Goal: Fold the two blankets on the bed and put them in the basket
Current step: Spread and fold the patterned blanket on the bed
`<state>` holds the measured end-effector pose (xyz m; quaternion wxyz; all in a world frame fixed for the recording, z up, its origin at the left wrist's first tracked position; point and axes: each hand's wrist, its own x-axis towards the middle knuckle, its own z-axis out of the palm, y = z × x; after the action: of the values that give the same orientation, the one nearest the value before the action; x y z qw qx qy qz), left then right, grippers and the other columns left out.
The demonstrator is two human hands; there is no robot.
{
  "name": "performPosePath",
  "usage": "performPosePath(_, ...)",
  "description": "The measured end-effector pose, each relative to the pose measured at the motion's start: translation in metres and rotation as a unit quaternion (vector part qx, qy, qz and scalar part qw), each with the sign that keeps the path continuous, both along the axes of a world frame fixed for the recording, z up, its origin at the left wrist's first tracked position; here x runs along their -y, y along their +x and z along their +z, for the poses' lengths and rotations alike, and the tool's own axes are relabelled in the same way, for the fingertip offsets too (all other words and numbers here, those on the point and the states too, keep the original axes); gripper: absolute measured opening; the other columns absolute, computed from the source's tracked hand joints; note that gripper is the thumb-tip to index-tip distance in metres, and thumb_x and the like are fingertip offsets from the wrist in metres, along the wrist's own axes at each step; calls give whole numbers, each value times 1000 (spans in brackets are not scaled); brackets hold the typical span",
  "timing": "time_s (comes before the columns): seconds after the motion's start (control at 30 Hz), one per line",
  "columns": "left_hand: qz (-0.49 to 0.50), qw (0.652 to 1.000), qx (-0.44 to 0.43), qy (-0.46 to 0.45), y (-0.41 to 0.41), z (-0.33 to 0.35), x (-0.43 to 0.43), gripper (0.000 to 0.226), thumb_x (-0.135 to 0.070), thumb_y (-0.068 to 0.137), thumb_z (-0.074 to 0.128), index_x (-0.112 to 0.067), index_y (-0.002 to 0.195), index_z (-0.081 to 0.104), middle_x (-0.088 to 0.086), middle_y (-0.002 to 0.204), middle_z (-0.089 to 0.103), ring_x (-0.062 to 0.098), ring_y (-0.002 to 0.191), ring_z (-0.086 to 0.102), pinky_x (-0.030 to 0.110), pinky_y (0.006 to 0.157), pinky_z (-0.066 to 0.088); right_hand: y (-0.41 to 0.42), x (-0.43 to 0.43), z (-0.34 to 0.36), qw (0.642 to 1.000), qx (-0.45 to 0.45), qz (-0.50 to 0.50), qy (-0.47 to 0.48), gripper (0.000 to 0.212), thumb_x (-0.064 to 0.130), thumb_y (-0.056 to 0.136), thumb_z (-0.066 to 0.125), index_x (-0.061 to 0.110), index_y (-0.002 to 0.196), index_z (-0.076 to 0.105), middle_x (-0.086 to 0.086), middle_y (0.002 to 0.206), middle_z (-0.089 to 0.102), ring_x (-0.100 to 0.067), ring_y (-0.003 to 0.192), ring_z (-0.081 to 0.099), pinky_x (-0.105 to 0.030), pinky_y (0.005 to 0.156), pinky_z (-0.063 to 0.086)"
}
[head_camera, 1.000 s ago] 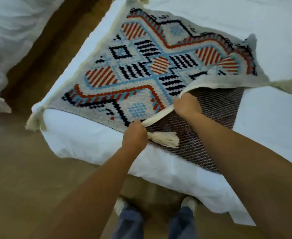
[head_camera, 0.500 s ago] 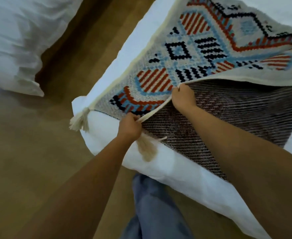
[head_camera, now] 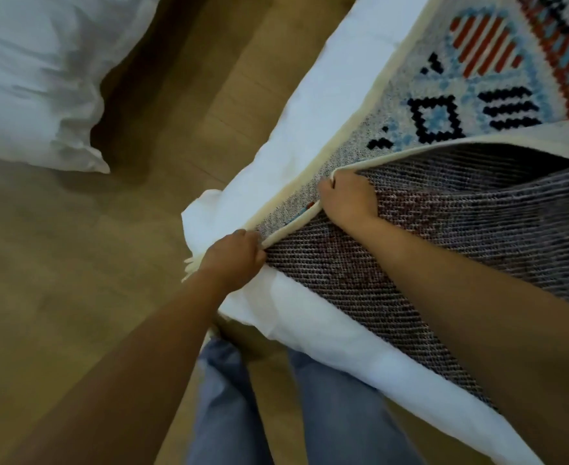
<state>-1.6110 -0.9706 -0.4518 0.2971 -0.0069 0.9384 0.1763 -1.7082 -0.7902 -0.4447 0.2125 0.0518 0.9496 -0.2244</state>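
The bed, covered in white, carries a patterned blanket lying up to its near corner, one edge turned back, underside showing. Wooden floor alongside.

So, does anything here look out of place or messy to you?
Nothing spilled or torn. The patterned blanket lies skewed across the bed, a tassel dangling off the corner beside the left hand. That and the right hand grip its cream border. White bedding at upper left may be lying on the floor; unclear.

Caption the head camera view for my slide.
Left hand and right hand grip the patterned blanket by its cream edge on the white bed.
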Motion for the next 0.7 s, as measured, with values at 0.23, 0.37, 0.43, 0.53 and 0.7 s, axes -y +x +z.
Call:
performPosePath(0.23, -119, 991, 68, -2, -20, -20, 57, 35, -36, 93, 42, -9, 113, 53, 11, 103, 53, 24, 92, 53, 34, 76, 44, -6, 60, -13, 993, 64, -100, 22, 32, 28, 94, 38, 11, 68, 44, -11, 81, 52, -29, 77, 52, -32, 64, 34)
performPosePath(0.37, -215, 975, 49, 22, -25, -25, 77, 33, -36, 94, 39, -10, 112, 49, 11, 111, 51, 28, 101, 51, 33, 73, 35, 0, 82, -18, 976, 80, -196, 51, 31, 27, 96, 37, 1, 101, 53, -19, 105, 61, -34, 95, 58, -33, 68, 37)
performPosePath(0.43, -255, 966, 34, 30, -34, -21, 90, 32, -37, 93, 40, -10, 108, 49, 10, 110, 51, 27, 100, 51, 33, 71, 33, 2, 92, -16, 968, 72, -233, 65, 31, 28, 95, 39, 2, 104, 52, -20, 108, 61, -34, 96, 58, -33, 69, 37)
performPosePath(0.53, -289, 956, 29, 53, -59, -11, 103, 35, -38, 93, 43, -10, 114, 50, 10, 114, 51, 27, 105, 51, 34, 76, 39, 4, 100, -13, 956, 90, -271, 68, 34, 30, 93, 42, 3, 111, 51, -18, 112, 60, -34, 100, 58, -33, 70, 37)
performPosePath(0.7, -312, 945, 37, 94, -118, 2, 87, 34, -28, 94, 45, -8, 122, 49, 12, 120, 53, 27, 108, 53, 32, 88, 42, 2, 99, -10, 942, 119, -313, 18, 34, 32, 91, 45, 4, 109, 53, -16, 114, 60, -32, 100, 57, -33, 74, 40)
